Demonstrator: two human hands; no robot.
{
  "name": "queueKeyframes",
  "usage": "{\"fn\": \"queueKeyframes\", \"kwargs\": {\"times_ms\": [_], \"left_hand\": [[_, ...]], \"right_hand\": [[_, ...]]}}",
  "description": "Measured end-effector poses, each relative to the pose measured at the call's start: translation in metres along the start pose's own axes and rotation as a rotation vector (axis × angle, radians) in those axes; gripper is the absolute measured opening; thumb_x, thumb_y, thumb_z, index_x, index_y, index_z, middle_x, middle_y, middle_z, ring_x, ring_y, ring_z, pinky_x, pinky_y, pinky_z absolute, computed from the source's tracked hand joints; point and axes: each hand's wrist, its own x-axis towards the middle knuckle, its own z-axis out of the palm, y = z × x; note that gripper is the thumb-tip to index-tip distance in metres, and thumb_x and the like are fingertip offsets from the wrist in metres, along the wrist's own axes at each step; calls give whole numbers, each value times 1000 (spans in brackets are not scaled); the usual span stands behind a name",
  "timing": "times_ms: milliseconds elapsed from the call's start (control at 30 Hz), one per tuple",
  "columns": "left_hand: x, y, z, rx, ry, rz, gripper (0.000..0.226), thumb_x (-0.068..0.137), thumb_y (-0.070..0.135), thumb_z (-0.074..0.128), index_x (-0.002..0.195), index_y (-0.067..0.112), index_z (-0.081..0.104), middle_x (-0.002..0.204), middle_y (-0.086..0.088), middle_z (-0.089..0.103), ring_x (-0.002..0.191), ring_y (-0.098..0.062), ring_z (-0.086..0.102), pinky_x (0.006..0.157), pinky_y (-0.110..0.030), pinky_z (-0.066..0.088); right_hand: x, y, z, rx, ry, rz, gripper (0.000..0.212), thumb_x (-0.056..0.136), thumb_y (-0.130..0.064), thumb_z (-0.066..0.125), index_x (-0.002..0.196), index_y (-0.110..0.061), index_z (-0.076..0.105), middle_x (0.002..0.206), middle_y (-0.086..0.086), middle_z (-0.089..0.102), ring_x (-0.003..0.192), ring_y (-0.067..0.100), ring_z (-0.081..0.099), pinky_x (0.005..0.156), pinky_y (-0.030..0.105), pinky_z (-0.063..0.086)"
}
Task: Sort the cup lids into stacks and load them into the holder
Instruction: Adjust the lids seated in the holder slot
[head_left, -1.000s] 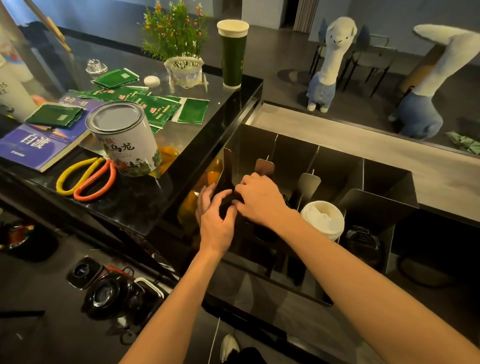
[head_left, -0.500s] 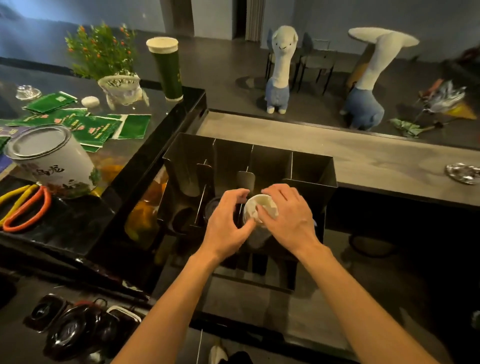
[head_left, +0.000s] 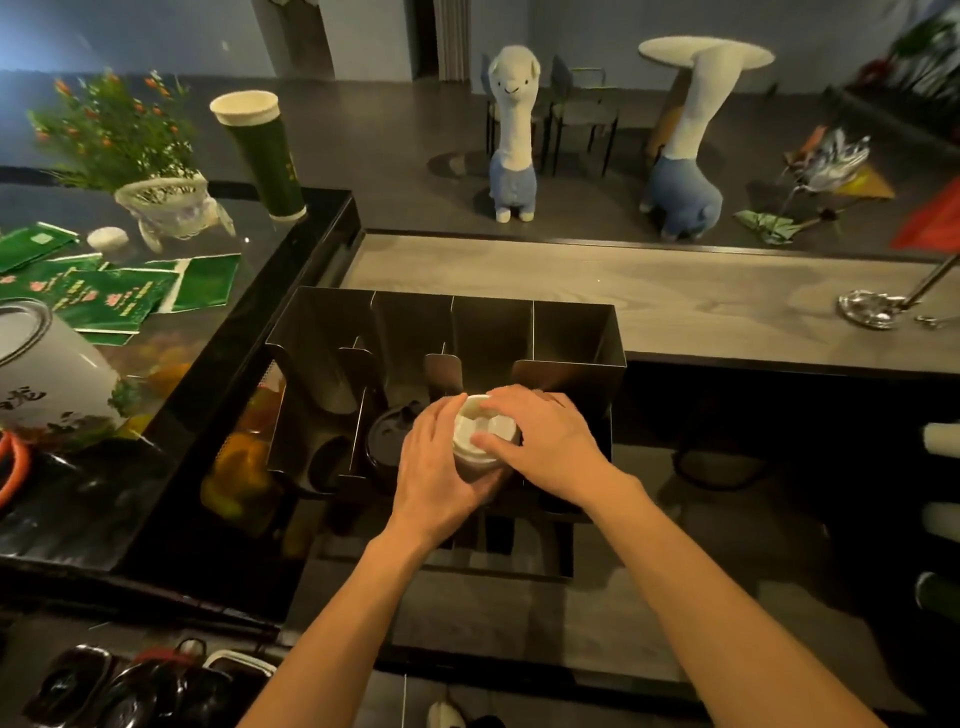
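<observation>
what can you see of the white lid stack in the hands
The white lid stack is round, plastic-looking, its top lid showing a raised rim and sunken centre. It stands about upright at the front of the black holder, right of the dark lids. The left hand cups its side; the right hand grips it from above.

Holder (head_left: 441, 332) mid-frame, four slots side by side. Lid stack (head_left: 483, 431) at front of third slot from frame-left, left hand (head_left: 441, 467) and right hand (head_left: 550, 447) flanking it. Second stack (head_left: 389, 436) one slot left. Tin (head_left: 47, 374), cup (head_left: 265, 156) on surface (head_left: 104, 493), frame-left.
</observation>
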Motion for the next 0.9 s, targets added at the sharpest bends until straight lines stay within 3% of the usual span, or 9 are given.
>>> {"fn": "queueKeyframes", "kwargs": {"times_ms": [167, 267, 333, 433, 667, 767, 900], "left_hand": [[2, -2, 3, 67, 9, 54, 94, 72, 58, 73, 150, 21, 37, 155, -2, 41, 147, -15, 30, 123, -44, 27], [2, 3, 3, 24, 60, 67, 90, 75, 57, 76, 151, 22, 40, 160, 0, 34, 148, -12, 29, 123, -33, 21], [3, 5, 5, 33, 51, 120, 81, 79, 54, 74, 147, 22, 44, 157, 1, 38, 145, -13, 34, 121, -37, 27], [6, 7, 9, 66, 28, 144, 66, 80, 45, 77, 138, 25, 53, 151, 2, 42, 141, -16, 39, 115, -44, 35], [10, 9, 17, 37, 86, 81, 62, 75, 44, 85, 128, 24, 59, 141, 0, 46, 131, -17, 43, 107, -33, 33], [11, 8, 17, 36, 79, 83, 60, 74, 45, 81, 126, 24, 59, 142, -1, 45, 132, -18, 42, 108, -36, 32], [10, 9, 12, 26, 50, 99, 61, 72, 45, 76, 126, 25, 57, 144, 0, 44, 134, -17, 42, 110, -43, 35]], "right_hand": [[-12, -3, 6, 40, 53, 29, 53, 95, -58, 55, 140, -30, 49, 139, -7, 49, 129, 13, 45, 113, 37, 32], [-24, 11, -6, 41, 165, 28, 51, 97, -56, 50, 139, -28, 53, 139, -8, 49, 128, 11, 46, 110, 35, 38], [-32, 27, -15, -66, 76, 80, 54, 97, -57, 49, 143, -29, 49, 144, -7, 46, 131, 14, 45, 111, 38, 39], [-43, 42, -18, -332, -259, 105, 82, 91, -54, 61, 158, -28, 22, 161, 2, 28, 145, 23, 30, 120, 37, 23], [-34, 35, -14, -419, -196, 135, 93, 82, -57, 73, 157, -30, 26, 155, 3, 36, 139, 24, 39, 114, 37, 31], [-36, 40, -18, -411, -261, 72, 92, 84, -47, 76, 158, -32, 24, 162, -2, 30, 145, 21, 35, 118, 35, 25], [-31, 39, -23, -428, -259, 79, 94, 82, -56, 74, 158, -32, 24, 158, 0, 32, 139, 21, 41, 112, 34, 34]]}}
